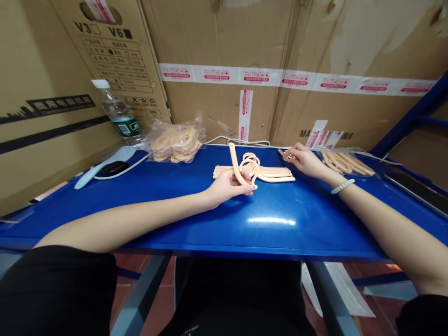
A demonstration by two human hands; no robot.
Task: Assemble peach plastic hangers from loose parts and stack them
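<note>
Curved piece: the curved piece (236, 165) is peach plastic, long and thin, and bent like a hook at the bottom. Its top end points up and leans a bit to the left.
Where it is: it is in the middle of the table, just in front of the pile of pieces (276, 175), and it is lifted a little.
Left hand: the left hand (227, 184) is closed around the low bend of the curved piece, with the thumb on top.
Right hand: the right hand (306, 160) is farther back and to the right. Its fingertips are pinched together on the end of a thin stick (283, 153) of the same peach color. I cannot tell if the stick is off the table.
Bracelet: a white bracelet (342, 186) is on the right wrist.
Pile: flat bars and loops lie on each other in the pile.
Bags: a clear bag of sticks (346, 162) lies just right of the right hand. A clear bag of curved parts (177, 140) sits at the back left.
Table: the table (175, 210) is shiny and blue.
Other things: a water bottle (119, 114), a light blue tool (101, 166) and a white cord (245, 140) are along the back.
Room: big brown boxes (315, 46) with red and white tape stand like a wall behind the table. The floor (140, 275) below is red.
</note>
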